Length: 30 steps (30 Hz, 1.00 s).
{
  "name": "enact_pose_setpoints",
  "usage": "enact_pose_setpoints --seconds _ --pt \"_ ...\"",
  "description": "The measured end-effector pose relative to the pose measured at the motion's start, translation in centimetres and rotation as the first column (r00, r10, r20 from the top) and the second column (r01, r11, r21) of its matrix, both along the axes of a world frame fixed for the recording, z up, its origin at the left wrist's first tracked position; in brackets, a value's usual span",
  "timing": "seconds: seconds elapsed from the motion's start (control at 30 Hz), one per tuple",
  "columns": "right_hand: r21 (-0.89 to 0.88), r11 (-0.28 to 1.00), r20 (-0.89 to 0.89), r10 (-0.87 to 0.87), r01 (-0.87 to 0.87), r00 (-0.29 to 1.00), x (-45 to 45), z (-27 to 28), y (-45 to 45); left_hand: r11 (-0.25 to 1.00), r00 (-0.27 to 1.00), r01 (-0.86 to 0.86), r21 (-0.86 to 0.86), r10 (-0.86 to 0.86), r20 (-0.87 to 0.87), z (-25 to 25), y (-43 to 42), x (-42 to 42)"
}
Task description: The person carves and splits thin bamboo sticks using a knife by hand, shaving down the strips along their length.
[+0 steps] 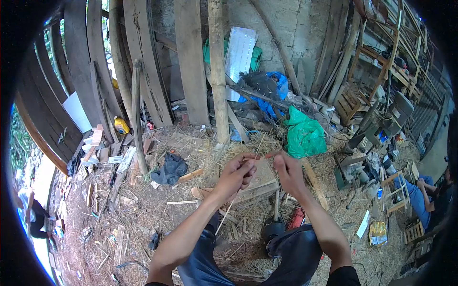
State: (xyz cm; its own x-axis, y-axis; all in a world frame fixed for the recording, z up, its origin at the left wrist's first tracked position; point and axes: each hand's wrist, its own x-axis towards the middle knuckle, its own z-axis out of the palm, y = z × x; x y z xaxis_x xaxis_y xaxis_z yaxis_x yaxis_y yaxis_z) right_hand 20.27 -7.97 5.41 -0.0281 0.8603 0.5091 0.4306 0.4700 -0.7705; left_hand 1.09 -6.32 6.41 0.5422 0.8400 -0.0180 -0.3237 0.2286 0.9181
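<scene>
Both hands are raised in front of the body, close together at the middle of the view. My left hand (pixel 237 175) is closed, its fingers curled round a thin pale strip (pixel 224 217) that slants down toward the knees. My right hand (pixel 289 174) is just to the right, with thumb and forefinger pinched near the left fingertips. Something small and thin seems to lie between the two hands, too small to make out. Below them are wooden boards (pixel 257 192) on the straw-covered ground.
A wooden post (pixel 217 71) stands ahead, with a green bag (pixel 305 133) to its right. A dark cloth (pixel 170 169) and a yellow bottle (pixel 121 125) lie left. A red object (pixel 296 218) is near the right knee. One person (pixel 424 195) sits right; another (pixel 33 214) is far left.
</scene>
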Motion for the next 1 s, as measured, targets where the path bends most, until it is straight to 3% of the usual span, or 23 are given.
enact_pose_setpoints --seconds 0.03,0.07,0.13,0.17,0.23,0.37,0.47,0.53,0.57,0.6,0.67,0.7,0.73,0.77,0.9,1.0 --pt "0.160 0.987 0.216 -0.035 0.000 0.976 0.0 0.1 -0.1 0.999 0.997 0.005 -0.041 -0.001 0.079 0.0 0.1 -0.1" --pt "0.160 0.987 0.214 -0.036 0.001 0.976 -0.1 0.4 -0.4 0.999 0.997 0.005 -0.041 -0.002 0.077 0.1 0.1 -0.1" --pt "-0.062 0.997 0.187 -0.035 0.047 0.982 -0.5 1.0 -1.1 0.999 0.997 -0.017 -0.044 0.021 0.079 0.2 0.1 0.0" --pt "-0.062 0.997 0.186 -0.038 0.050 0.982 -0.6 1.1 -1.0 0.999 0.997 -0.014 -0.044 0.018 0.078 0.3 0.0 -0.1" --pt "-0.142 0.990 -0.302 -0.063 0.020 0.951 -0.6 1.6 -0.5 0.996 0.997 0.077 0.038 -0.077 -0.004 0.3 -0.3 -0.1" --pt "-0.169 0.984 -0.188 0.023 -0.056 0.982 0.2 0.6 -0.2 0.992 0.997 0.060 0.115 -0.053 -0.065 -0.5 -0.8 0.7" --pt "-0.223 0.975 -0.249 -0.062 0.005 0.966 0.7 0.2 0.1 0.981 0.989 0.034 0.189 -0.007 -0.146 -0.6 -0.7 0.7" --pt "-0.194 0.980 -0.424 -0.124 0.044 0.897 1.2 0.6 0.5 0.977 0.971 0.075 0.197 -0.027 -0.236 -0.4 -0.6 0.4" --pt "-0.264 0.964 -0.504 -0.132 -0.007 0.853 1.3 0.9 0.3 0.978 0.972 0.072 0.198 -0.023 -0.235 -0.5 -0.5 0.4" --pt "-0.263 0.965 -0.505 -0.129 -0.009 0.854 1.4 0.3 0.5 0.985 0.976 0.049 0.168 -0.011 -0.219 -0.8 -0.2 0.5" --pt "-0.125 0.992 -0.115 -0.041 0.026 0.992 1.5 -1.7 0.8 0.990 0.979 0.030 0.135 -0.002 -0.206 -0.8 -0.1 0.6" --pt "-0.124 0.992 -0.115 -0.041 0.027 0.992 1.1 -1.9 0.5 0.998 0.992 0.014 0.062 -0.006 -0.126 -0.6 -0.1 0.6" --pt "0.041 0.996 0.195 -0.083 0.076 0.977 0.4 -2.0 0.4 1.000 0.999 0.004 -0.011 -0.004 -0.045 -0.5 -0.1 0.6" --pt "0.211 0.975 0.476 -0.167 0.072 0.864 0.0 -2.1 0.2 1.000 0.999 0.006 -0.012 -0.007 -0.046 -0.6 0.0 0.6" --pt "0.164 0.982 0.498 -0.161 0.089 0.852 0.2 -0.5 0.0 0.995 0.999 0.037 -0.090 -0.038 -0.012 -0.6 -0.5 0.6" --pt "0.091 0.966 0.382 -0.257 0.240 0.888 1.4 -1.0 0.8 0.992 0.998 0.066 -0.108 -0.068 -0.013 -0.1 -1.4 0.8"
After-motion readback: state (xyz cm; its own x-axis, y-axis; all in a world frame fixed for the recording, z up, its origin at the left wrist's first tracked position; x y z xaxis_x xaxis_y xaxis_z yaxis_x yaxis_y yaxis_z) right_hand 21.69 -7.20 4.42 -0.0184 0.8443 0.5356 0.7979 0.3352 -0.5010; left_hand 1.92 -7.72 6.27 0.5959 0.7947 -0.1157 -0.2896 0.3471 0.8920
